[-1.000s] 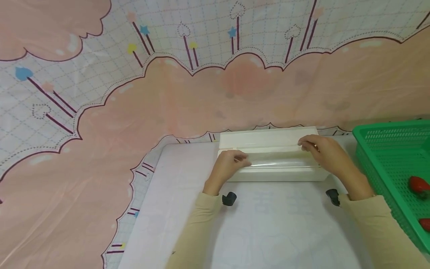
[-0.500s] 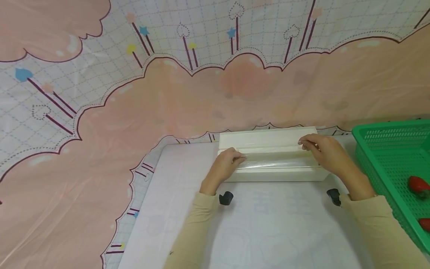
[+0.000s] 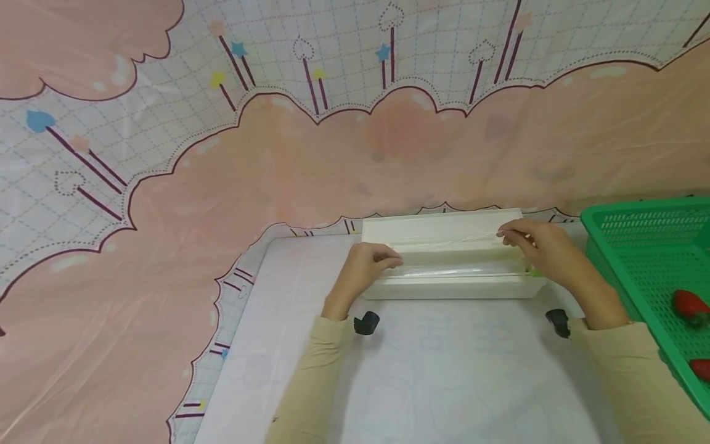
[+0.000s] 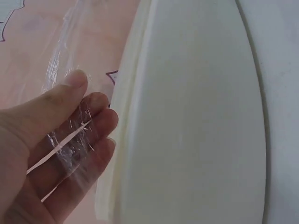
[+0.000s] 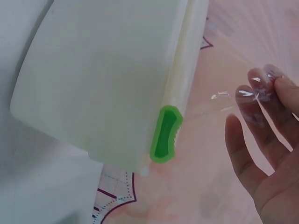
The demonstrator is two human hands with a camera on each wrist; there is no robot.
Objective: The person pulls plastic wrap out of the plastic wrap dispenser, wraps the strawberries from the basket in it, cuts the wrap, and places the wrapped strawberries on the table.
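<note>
A long white cling film dispenser [image 3: 452, 288] lies across the far part of the table with its lid [image 3: 438, 226] raised at the back. My left hand [image 3: 360, 271] is over its left end and pinches clear cling film [image 4: 58, 56] between thumb and forefinger. Film drapes over the other fingers in the left wrist view. At the right end, my right hand [image 3: 549, 253] pinches the film's other corner between thumb and fingertips. Between the hands the film stretches, its thin edge faintly visible. A green slide cutter [image 5: 166, 135] sits at the dispenser's right end.
On the right stands a green basket [image 3: 616, 271] with red strawberries [image 3: 689, 305] in it. A patterned pink cloth [image 3: 310, 166] covers the wall behind. White table surface [image 3: 444, 370] extends in front of the dispenser. Black wrist mounts [image 3: 366, 323] show below both hands.
My left hand has slid left and slightly up. My right hand has shifted slightly to the right, so the hands are farther apart. The film edge and green cutter now show.
</note>
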